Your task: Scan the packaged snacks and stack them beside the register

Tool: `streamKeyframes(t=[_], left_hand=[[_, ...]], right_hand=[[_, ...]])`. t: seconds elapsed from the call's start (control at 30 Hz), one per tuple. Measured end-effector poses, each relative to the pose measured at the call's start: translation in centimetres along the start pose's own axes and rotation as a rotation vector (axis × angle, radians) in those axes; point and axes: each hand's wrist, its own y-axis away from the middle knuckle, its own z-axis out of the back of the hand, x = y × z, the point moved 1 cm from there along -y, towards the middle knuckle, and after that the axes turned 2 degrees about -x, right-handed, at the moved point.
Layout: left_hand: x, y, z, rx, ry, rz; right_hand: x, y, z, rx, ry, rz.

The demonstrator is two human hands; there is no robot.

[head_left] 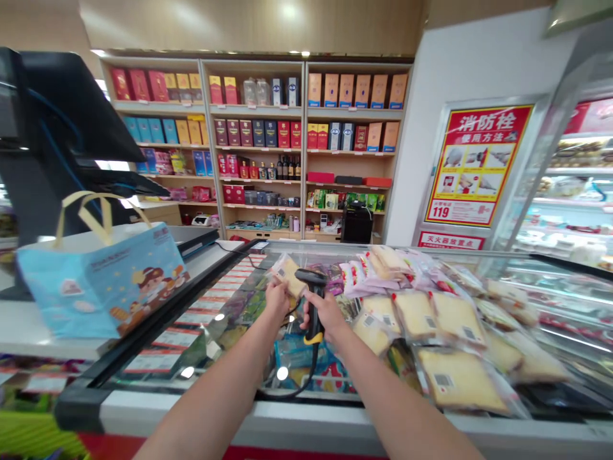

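My left hand (278,296) is closed on the edge of a clear-wrapped pack of sliced bread (289,273), tilted above the glass top of a display freezer. Close beside it, my right hand (323,313) wraps round the handle of a black barcode scanner (313,300) with a yellow base. The scanner's head is near the pack, and its cable (313,367) loops down over the glass. On the right, several more bread packs (414,313) with barcode labels lie on the freezer top, partly overlapping.
A light-blue shopping bag (103,275) with yellow handles stands on the left counter, by a dark checkout screen (71,102). Pink-wrapped packs (371,275) are piled behind the bread. Shelves (258,112) of boxed goods line the back wall, with a red poster (479,166) at right.
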Motion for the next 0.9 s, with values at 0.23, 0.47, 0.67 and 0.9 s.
streamKeyframes(t=[0.23, 0.47, 0.67, 0.9], left_hand=[[1.9, 4.7, -5.5, 0.24, -0.098, 0.146], [6.2, 11.4, -11.4, 0.5, -0.128, 0.235], [10.9, 16.0, -15.5, 0.545, -0.229, 0.268], [11.6, 18.4, -18.0, 0.527, -0.601, -0.284]], right_hand=[[4.5, 3.7, 4.9, -0.183, -0.052, 0.14], [7.3, 9.0, 12.2, -0.353, 0.006, 0.31], [8.3, 12.0, 17.2, -0.59, -0.007, 0.405], [7.6, 12.3, 20.8, -0.656, -0.057, 0.451]])
